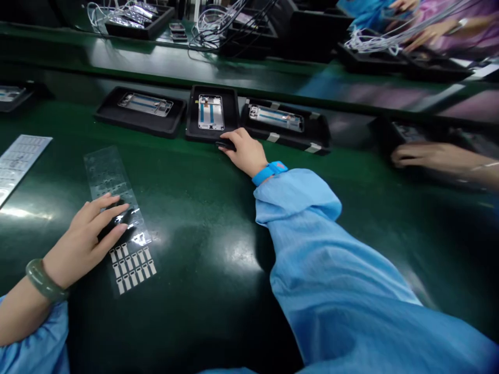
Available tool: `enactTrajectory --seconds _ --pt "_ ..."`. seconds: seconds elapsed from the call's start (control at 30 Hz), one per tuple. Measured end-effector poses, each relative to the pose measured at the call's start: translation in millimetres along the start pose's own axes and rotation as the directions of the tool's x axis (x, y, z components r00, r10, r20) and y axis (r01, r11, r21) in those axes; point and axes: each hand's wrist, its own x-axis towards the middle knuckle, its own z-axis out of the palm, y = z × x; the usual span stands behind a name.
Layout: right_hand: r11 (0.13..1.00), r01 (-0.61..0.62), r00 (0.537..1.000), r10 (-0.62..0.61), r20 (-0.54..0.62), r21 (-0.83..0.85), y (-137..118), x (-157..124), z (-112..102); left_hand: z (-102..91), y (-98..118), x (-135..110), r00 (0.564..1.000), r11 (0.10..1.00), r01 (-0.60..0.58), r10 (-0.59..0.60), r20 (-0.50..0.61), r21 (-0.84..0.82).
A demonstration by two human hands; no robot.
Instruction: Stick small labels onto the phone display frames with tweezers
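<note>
middle tray point(192, 117): landmark for all places here; black, matte, rectangular, raised rim.
phone frame point(211, 111): lies inside the middle tray; silvery, metallic-looking, rounded corners, blue strips running lengthwise.
right hand point(247, 153): at the near right edge of the middle tray; finger and thumb pinched on a dark piece point(225, 145), smooth and narrow; cannot tell whether it is separate from the tray rim.
right wrist: blue band point(271, 172), below it a loose, creased blue sleeve point(312, 234).
left hand point(88, 228): well to the near left of the middle tray; palm down, fingers extended and slightly apart, gripping nothing, over the clear sheet point(107, 171).
clear sheet: glossy, thin, long strip; slants left of and nearer than the middle tray.
pale tabs point(134, 267): rows of small flat pieces with notched ends, at the sheet end farthest from the middle tray.
left wrist: rounded green bangle point(46, 280), polished.
left tray point(144, 123): just left of the middle tray; black, another metallic frame within.
right tray point(312, 137): just right of the middle tray; black, pale tape patches on its rim, a frame inside.
bench point(195, 218): under the middle tray; green, smooth, reflective.
co-worker's hand point(432, 156): well right of the middle tray; blurred, grip cannot be told.
cables point(218, 26): behind the middle tray, on the raised shelf; thin, tangled, mostly white.
</note>
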Motion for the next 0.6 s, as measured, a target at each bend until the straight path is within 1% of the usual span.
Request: enactTrajectory --seconds 0.07,0.17,0.27,0.33,0.4,0.47,0.53,0.57,0.6 --pt "0.999 -0.030 0.999 0.031 0.014 -0.031 -5 11 5 -1.8 -7 0 1.000 0.999 -0.026 0.026 0.001 -0.034" --pt "0.997 0.001 1.000 -0.002 -0.003 -0.077 -13 14 4 -4.3 -26 1 1.000 0.998 0.006 -0.005 0.008 -0.054" --pt "0.996 0.042 0.998 -0.046 -0.044 -0.080 -27 1 -10 -6.2 -43 1 1.000 0.998 0.006 -0.005 0.007 -0.063" --pt "0.996 0.079 0.996 -0.080 -0.032 -0.051 -37 -14 -25 -7.0 -48 2 1.000 0.997 -0.001 0.001 0.000 -0.072" --pt "0.989 0.151 0.986 -0.150 0.070 -0.004 -47 -33 -41 -7.8 -48 2 1.000 0.998 0.007 -0.007 0.002 -0.070" --pt "0.976 0.207 0.949 -0.219 0.226 0.075 -58 -55 -58 -8.9 -46 3 1.000 0.998 0.010 -0.009 0.013 -0.061" --pt "0.969 0.212 0.898 -0.245 0.366 0.129 -69 -77 -76 -10.7 -43 4 1.000 0.999 -0.006 0.007 0.023 -0.051" --pt "0.966 0.209 0.864 -0.256 0.434 0.154 -75 -88 -85 -11.8 -42 5 1.000 0.999 -0.019 0.020 0.024 -0.047" --pt "0.960 0.200 0.819 -0.275 0.504 0.198 -81 -98 -94 -13.2 -40 5 0.999 0.998 -0.032 0.033 0.024 -0.045"
